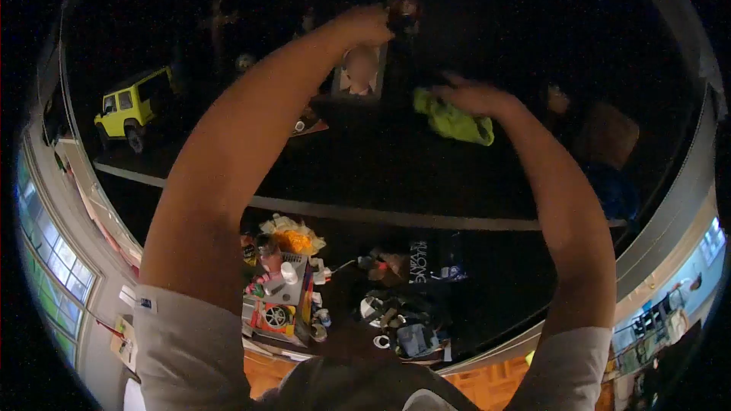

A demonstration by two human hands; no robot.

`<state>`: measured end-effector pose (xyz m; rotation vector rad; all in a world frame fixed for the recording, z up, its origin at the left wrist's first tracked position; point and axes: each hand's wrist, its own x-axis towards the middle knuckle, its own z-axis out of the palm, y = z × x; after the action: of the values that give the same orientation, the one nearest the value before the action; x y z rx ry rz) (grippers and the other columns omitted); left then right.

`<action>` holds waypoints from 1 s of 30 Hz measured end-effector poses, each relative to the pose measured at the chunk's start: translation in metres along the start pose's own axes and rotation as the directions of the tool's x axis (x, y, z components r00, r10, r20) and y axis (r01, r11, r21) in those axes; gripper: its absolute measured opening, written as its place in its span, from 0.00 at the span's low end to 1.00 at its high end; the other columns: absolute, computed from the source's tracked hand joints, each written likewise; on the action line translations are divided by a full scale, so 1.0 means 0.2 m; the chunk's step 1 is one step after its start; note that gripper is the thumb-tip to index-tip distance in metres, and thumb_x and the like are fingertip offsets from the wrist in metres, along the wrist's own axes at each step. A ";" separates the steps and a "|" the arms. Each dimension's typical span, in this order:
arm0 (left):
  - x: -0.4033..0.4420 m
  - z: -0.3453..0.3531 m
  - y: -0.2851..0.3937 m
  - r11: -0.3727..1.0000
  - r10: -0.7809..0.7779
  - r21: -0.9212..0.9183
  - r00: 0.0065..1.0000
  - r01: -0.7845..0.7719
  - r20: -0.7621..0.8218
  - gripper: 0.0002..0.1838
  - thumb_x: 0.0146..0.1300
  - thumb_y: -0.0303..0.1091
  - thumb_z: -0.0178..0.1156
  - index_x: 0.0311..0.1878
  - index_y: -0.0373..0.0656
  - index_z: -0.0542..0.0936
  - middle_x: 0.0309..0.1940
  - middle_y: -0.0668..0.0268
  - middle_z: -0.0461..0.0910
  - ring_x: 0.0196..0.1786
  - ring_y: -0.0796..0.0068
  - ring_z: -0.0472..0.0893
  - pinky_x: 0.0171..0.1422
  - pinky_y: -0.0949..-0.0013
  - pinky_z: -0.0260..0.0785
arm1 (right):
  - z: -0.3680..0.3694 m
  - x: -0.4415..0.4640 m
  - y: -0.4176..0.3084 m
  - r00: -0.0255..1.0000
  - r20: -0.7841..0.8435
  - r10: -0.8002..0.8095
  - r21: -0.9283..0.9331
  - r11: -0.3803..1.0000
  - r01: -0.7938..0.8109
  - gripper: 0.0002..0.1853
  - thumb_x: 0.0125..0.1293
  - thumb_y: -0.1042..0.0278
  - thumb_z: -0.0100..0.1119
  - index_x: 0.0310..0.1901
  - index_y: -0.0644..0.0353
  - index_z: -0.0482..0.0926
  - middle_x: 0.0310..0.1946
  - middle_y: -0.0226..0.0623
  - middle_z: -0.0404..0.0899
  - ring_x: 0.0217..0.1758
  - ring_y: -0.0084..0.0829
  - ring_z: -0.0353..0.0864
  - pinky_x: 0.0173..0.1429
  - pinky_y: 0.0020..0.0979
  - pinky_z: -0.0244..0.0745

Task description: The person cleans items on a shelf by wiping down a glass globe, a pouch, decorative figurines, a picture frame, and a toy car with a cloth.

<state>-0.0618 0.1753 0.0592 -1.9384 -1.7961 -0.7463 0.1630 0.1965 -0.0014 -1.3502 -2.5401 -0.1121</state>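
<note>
My left hand (370, 24) reaches up to the back of a dark shelf, its fingers closed around a dark reddish-brown object (405, 9) with a rounded top, too dim to name. Just below that hand a framed portrait photo (359, 82) stands upright on the shelf. My right hand (480, 99), slightly smeared by motion, grips a bright green cloth (461, 123) that hangs below the fingers over the dark surface.
A yellow-green toy off-road car (126, 110) stands at the shelf's left, near a dim cross (218, 24). Right of the cloth are a small figure (557, 99) and a brown rounded object (609, 135). Below the pale shelf edge (396, 218) lies clutter with orange-yellow flowers (295, 237).
</note>
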 end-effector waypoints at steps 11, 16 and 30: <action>0.46 0.35 0.01 0.971 -0.096 -0.238 0.960 0.032 -0.262 0.49 0.38 0.55 0.68 0.60 0.37 0.58 0.55 0.50 0.66 0.63 0.60 0.61 0.68 0.61 0.45 | -0.03 -0.08 -0.01 0.959 0.279 -0.047 -0.038 0.997 0.060 0.33 0.51 0.34 0.49 0.41 0.61 0.77 0.34 0.45 0.78 0.36 0.37 0.77 0.42 0.35 0.69; 0.54 0.40 0.01 0.954 0.132 -0.238 0.966 -0.185 -0.224 0.41 0.36 0.46 0.71 0.56 0.46 0.66 0.50 0.59 0.71 0.57 0.62 0.66 0.65 0.62 0.51 | 0.01 0.00 0.10 0.988 0.133 -0.081 -0.134 0.986 0.099 0.25 0.54 0.46 0.52 0.34 0.64 0.79 0.29 0.47 0.79 0.30 0.38 0.78 0.38 0.36 0.71; 0.45 0.35 0.10 0.841 -0.113 -0.540 0.982 0.012 -0.154 0.49 0.34 0.33 0.70 0.62 0.38 0.55 0.54 0.56 0.66 0.55 0.62 0.68 0.58 0.64 0.63 | -0.08 -0.08 0.14 0.988 -0.078 0.137 -0.025 0.990 -0.139 0.20 0.55 0.56 0.49 0.37 0.66 0.78 0.37 0.48 0.78 0.41 0.42 0.78 0.46 0.37 0.72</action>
<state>-0.0302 0.2868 0.0610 -2.0523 -1.6607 -1.5373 0.1967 0.1966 0.0074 -1.4992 -2.3843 -0.1730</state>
